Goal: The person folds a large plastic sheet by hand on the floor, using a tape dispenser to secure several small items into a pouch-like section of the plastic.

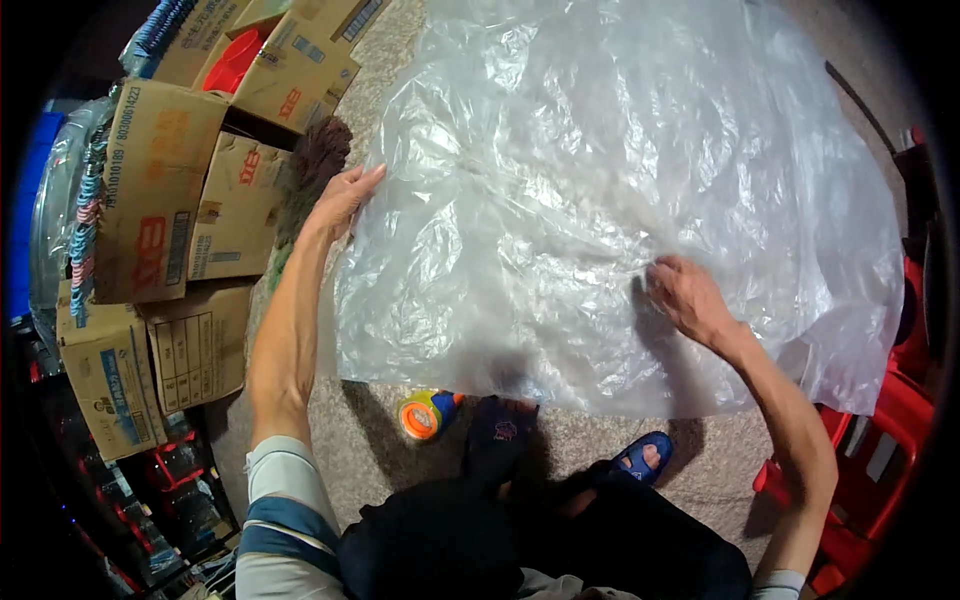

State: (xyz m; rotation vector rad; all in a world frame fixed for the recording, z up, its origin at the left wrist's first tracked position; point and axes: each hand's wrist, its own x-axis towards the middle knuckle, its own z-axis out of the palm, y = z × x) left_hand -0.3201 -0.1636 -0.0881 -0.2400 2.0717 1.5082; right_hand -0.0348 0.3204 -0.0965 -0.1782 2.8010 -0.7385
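A large, crinkled sheet of clear plastic point(560, 200), perhaps a flattened bag, spreads out in front of me over the floor. My left hand point(345, 200) is closed at its left edge, fingers bent around the film there. Toward the sheet's right side, my right hand point(690, 295) has its fingers curled together against the film and appears to pinch a bit of it. The fingertips of that hand are partly hidden. Folds run across the plastic between both hands.
Cardboard boxes point(165, 190) are stacked at the left, with a red container point(232, 62) in one. A dark mop-like bundle point(320, 155) lies beside them. An orange-rimmed round thing point(420, 418) sits near my blue slipper point(645, 457). Red plastic chairs point(870, 470) stand at right.
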